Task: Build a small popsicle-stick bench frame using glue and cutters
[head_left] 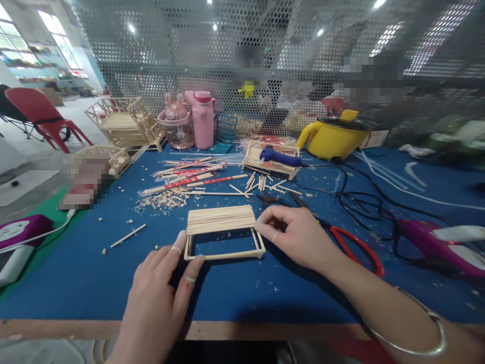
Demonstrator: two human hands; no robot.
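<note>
Pliers (366,246), red-handled, partly behind right hand (303,235), pinching right side of ridged, rectangular wooden-stick frame (222,220); left hand (159,283) pinches near-left corner.

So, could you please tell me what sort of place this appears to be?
Probably a craft workshop: the blue worktable holds what looks like a blue glue gun, pale wooden sticks in red-and-clear wrappers and a partly slatted rectangular stick frame.

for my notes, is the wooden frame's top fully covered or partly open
Partly open: sticks cover the far side of the wooden frame, while blue tabletop shows through the near side.
</note>
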